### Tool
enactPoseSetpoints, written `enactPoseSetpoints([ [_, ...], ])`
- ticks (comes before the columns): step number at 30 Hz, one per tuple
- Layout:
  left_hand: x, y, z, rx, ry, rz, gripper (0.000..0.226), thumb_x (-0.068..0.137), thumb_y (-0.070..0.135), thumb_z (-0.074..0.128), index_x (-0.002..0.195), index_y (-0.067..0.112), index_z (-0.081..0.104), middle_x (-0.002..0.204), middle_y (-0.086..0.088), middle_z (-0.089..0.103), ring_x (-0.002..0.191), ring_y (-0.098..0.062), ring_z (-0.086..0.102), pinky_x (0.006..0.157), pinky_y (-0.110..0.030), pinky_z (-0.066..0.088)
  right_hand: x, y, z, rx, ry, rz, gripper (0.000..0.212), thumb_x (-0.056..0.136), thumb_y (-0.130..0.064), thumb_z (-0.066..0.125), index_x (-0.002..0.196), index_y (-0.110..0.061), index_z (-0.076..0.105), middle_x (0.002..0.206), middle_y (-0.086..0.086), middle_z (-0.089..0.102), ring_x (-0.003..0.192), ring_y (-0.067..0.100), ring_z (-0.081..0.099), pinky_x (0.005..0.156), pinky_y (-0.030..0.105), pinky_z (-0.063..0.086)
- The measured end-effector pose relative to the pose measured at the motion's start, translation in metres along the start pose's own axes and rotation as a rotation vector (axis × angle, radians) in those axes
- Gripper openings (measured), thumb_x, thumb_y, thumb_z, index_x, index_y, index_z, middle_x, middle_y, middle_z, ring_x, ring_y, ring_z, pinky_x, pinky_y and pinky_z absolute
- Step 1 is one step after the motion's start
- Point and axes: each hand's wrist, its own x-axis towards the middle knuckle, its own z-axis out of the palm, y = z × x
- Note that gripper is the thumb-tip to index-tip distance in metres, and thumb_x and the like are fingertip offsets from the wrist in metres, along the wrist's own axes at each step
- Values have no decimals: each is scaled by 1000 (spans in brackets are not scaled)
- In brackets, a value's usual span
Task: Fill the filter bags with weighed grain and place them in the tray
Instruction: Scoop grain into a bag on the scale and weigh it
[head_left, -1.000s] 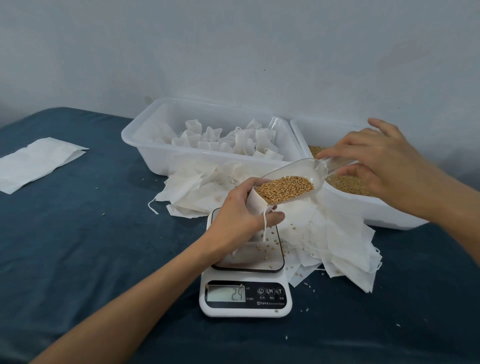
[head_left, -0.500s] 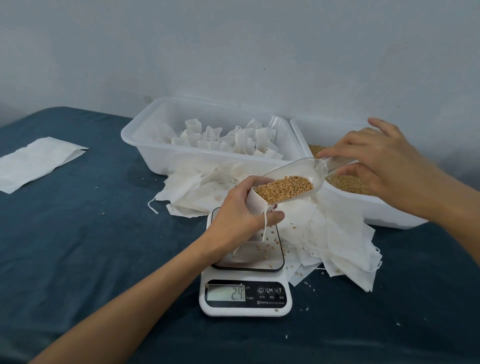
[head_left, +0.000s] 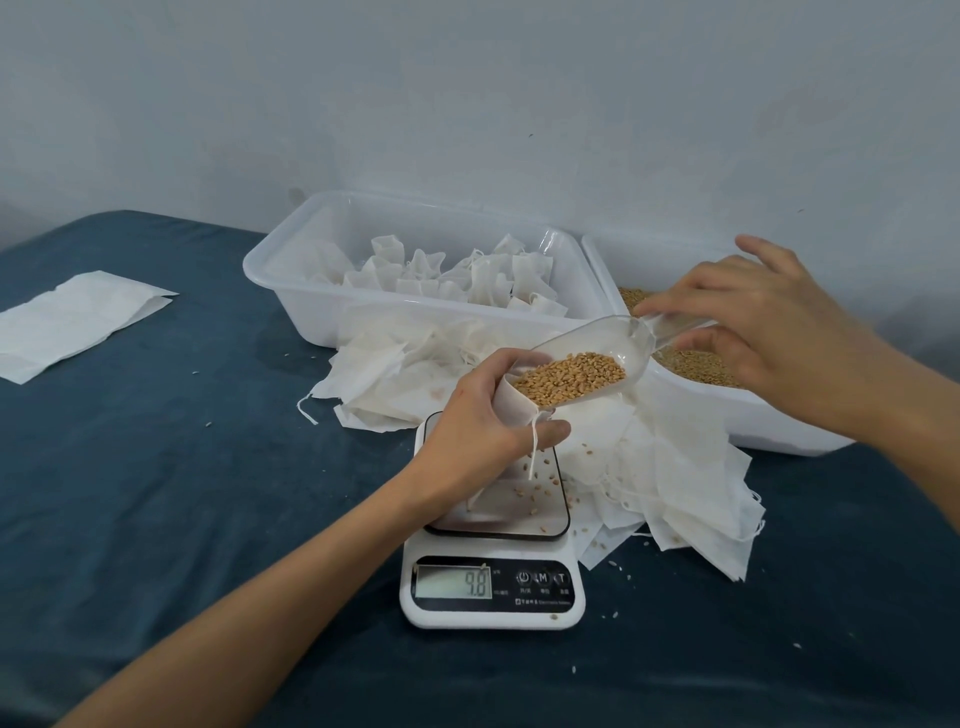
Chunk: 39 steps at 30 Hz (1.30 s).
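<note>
My left hand (head_left: 480, 431) grips a white filter bag (head_left: 511, 408) upright over the white scale (head_left: 493, 582), whose display reads 9.8. My right hand (head_left: 753, 322) pinches the handle of a clear plastic scoop (head_left: 618, 345). The scoop is tilted down, and its grain (head_left: 571, 378) lies at the bag's open mouth. A few grains lie loose on the scale's plate (head_left: 540, 512). The white tray (head_left: 291, 249) behind holds several filled bags (head_left: 452, 280). At the right a second white tub (head_left: 769, 421) holds loose grain (head_left: 696, 364).
A heap of empty filter bags (head_left: 675, 467) spreads between the trays and the scale. A flat stack of white bags (head_left: 72, 322) lies at the far left on the dark blue cloth (head_left: 156, 493). Stray grains dot the cloth by the scale.
The grain has slid toward the scoop's lip at the bag's mouth. The scale's reading has gone from 2.9 to 9.8. Both hands have hardly moved.
</note>
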Motion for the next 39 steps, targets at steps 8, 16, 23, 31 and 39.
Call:
enactPoseSetpoints([
  [8,1,0,0,61,-5,-4,53,77,27,80,124,43,63,132,10,65,123,-18,64,109,-49,49,-1,0,1,0,-7,0,39,90,0,69,125,-17,70,106,4,66,103,30,63,121,53,18],
  [16,0,0,0,45,7,-10,54,74,28,83,122,45,64,132,7,65,126,-20,62,110,-50,48,-1,-2,0,3,-14,8,38,90,1,67,124,-16,70,105,6,66,103,32,63,121,54,18],
  [23,0,1,0,30,11,-6,53,74,27,84,122,40,65,127,6,66,120,-25,64,109,-51,48,-1,-3,0,3,-14,9,40,89,4,67,124,-15,71,105,5,66,103,33,63,121,54,18],
  [31,0,2,-1,44,8,-7,56,72,29,83,124,39,65,131,3,63,126,-10,61,112,-48,46,0,-2,-1,5,-19,21,41,89,3,69,125,-17,70,107,4,66,103,32,63,122,51,16],
  [39,0,2,-2,46,3,-8,55,72,30,83,123,41,65,131,6,62,132,-10,56,113,-47,45,-1,-3,0,-8,-14,16,42,88,4,70,124,-16,70,106,5,67,103,33,63,121,53,18],
])
